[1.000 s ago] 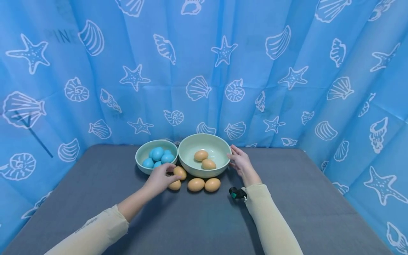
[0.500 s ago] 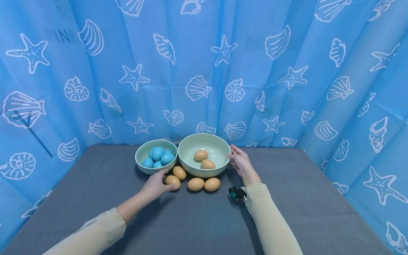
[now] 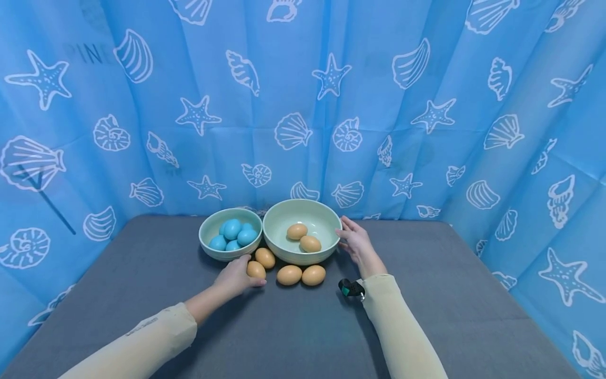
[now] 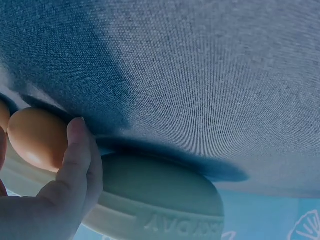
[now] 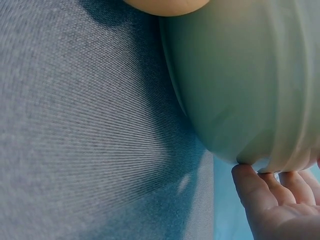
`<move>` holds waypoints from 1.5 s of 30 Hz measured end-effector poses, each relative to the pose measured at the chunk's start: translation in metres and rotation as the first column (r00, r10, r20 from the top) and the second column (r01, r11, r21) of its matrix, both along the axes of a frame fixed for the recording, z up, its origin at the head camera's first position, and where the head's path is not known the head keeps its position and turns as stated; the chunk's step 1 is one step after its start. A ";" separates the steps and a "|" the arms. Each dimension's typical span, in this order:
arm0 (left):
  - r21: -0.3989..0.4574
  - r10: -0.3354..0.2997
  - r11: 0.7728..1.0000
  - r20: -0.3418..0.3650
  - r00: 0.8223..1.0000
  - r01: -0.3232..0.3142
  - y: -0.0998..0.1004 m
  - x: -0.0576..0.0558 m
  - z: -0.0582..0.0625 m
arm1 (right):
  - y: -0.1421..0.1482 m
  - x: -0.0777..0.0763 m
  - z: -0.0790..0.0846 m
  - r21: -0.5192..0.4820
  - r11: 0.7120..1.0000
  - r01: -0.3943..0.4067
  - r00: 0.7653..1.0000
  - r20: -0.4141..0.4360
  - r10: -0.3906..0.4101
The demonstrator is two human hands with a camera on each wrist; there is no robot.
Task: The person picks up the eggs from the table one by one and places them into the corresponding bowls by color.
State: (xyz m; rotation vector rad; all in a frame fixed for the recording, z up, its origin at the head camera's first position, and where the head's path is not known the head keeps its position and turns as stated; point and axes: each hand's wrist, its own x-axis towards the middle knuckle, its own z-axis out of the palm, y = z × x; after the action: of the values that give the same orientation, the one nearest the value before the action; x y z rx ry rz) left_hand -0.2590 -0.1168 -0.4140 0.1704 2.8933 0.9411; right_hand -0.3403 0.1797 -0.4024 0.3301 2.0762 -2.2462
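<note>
My left hand (image 3: 233,278) is around a brown egg (image 3: 256,270) in front of the smaller green bowl (image 3: 230,255), thumb on the near side and fingers on the far side. In the left wrist view, fingertips (image 4: 77,131) lie against a brown egg (image 4: 37,137); the thumb is mostly cut off at the left edge. At the larger green bowl (image 3: 303,258), my right hand (image 3: 358,243) holds the right side, thumb at the rim and fingers (image 5: 252,187) against the outer wall. Inside that bowl lie two brown eggs (image 3: 310,243).
Several blue eggs (image 3: 232,229) fill the smaller bowl, which stands beside the larger one. Another brown egg (image 3: 265,258) sits behind the left hand's egg, and two more brown eggs (image 3: 289,275) lie before the larger bowl. A shell-patterned curtain (image 3: 303,105) hangs behind the grey table (image 3: 293,331).
My left hand has moved down from beside the rear brown egg to the front one, and its thumb has come round that egg's near side. My right hand stays at the larger bowl.
</note>
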 end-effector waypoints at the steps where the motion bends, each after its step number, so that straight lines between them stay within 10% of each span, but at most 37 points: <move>1: -0.015 0.000 1.000 -0.001 1.000 0.000 0.000 -0.001 0.000 | 0.000 0.000 0.000 -0.001 1.000 -0.001 1.000 0.001 0.001; 28: 0.052 0.001 0.999 -0.031 1.000 0.001 -0.002 -0.004 -0.005 | 0.001 0.001 0.000 0.019 1.000 0.003 1.000 0.006 -0.003; 45: 0.210 -0.058 0.975 -0.075 0.996 0.072 0.004 0.004 0.025 | -0.001 0.003 0.002 0.019 1.000 -0.003 1.000 0.001 0.003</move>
State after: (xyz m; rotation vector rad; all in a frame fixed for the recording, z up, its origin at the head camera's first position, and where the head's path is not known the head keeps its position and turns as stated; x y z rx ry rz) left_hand -0.2552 -0.1127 -0.3885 0.3169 2.8214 1.2553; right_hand -0.3377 0.1791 -0.4000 0.3290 2.0979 -2.2249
